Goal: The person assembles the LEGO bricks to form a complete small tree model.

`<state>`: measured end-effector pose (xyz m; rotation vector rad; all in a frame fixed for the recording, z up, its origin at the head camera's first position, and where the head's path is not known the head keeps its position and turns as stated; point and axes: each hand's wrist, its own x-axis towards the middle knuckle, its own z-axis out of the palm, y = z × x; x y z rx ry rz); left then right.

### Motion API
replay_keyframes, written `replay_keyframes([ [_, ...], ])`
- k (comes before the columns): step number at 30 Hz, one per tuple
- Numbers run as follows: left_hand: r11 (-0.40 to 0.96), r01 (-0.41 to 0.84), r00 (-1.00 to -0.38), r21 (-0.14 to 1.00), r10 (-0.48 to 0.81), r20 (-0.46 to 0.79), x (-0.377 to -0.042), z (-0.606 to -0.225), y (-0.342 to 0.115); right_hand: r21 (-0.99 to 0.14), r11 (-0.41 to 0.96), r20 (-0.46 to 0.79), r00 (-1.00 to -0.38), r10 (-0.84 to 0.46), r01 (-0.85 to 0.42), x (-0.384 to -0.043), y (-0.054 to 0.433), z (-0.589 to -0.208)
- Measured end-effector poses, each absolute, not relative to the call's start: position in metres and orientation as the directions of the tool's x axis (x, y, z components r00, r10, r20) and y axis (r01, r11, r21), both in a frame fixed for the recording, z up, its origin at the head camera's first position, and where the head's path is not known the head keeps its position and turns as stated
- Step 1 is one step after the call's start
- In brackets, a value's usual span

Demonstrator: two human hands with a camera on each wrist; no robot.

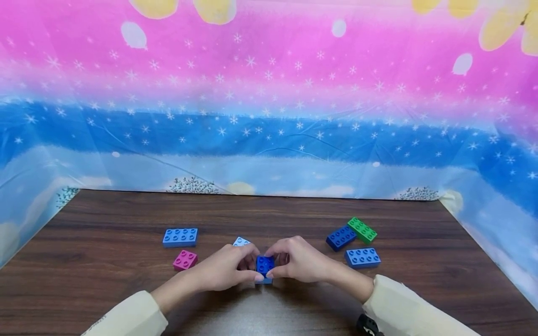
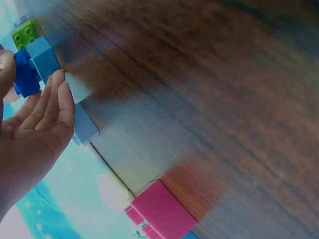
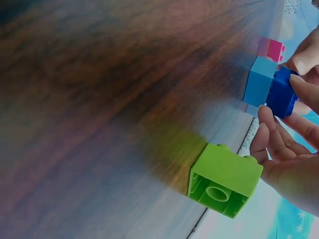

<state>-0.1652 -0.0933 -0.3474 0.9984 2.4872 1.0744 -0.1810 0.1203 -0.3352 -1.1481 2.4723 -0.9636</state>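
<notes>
A dark blue brick (image 1: 265, 264) sits on top of a light blue brick (image 3: 259, 82), with light blue studs showing between them in the wrist views. My left hand (image 1: 227, 267) pinches the dark blue brick from its left, thumb at the near side. From the other side my right hand (image 1: 300, 259) pinches the same brick between thumb and index finger. Just beyond the left fingertips, a pale blue brick (image 1: 241, 241) is partly covered by that hand. A lime green brick (image 3: 224, 174) rests beside my right hand, hidden from the head view.
To the left lie a blue eight-stud brick (image 1: 180, 237) and a pink brick (image 1: 185, 260). On the right are another dark blue brick (image 1: 341, 238), a green brick (image 1: 362, 230) touching it, and a blue brick (image 1: 363, 257). A patterned cloth (image 1: 269, 172) borders the wooden table (image 1: 126, 210).
</notes>
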Motion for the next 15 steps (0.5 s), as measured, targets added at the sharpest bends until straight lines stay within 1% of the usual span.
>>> replay_keyframes([
  [3,0.477,0.494,-0.729,0.727,0.683,0.048,-0.1635,-0.3453,-0.0939,-0.670,0.459,0.062,-0.660,-0.748,-0.583,-0.1815,0.1212,-0.3378],
  [7,0.463,0.503,-0.724,0.730,0.687,0.063,-0.1621,-0.3439,-0.0939,-0.697,0.462,0.058,-0.685,-0.726,-0.549,-0.1816,0.1221,-0.3410],
  [10,0.456,0.506,-0.722,0.732,0.689,0.070,-0.1619,-0.3440,-0.0936,-0.714,0.473,0.042,-0.706,-0.707,-0.516,-0.1813,0.1230,-0.3425],
  [15,0.449,0.510,-0.718,0.734,0.693,0.074,-0.1628,-0.3454,-0.0935,-0.731,0.483,0.004,-0.711,-0.703,-0.482,-0.1815,0.1255,-0.3432],
])
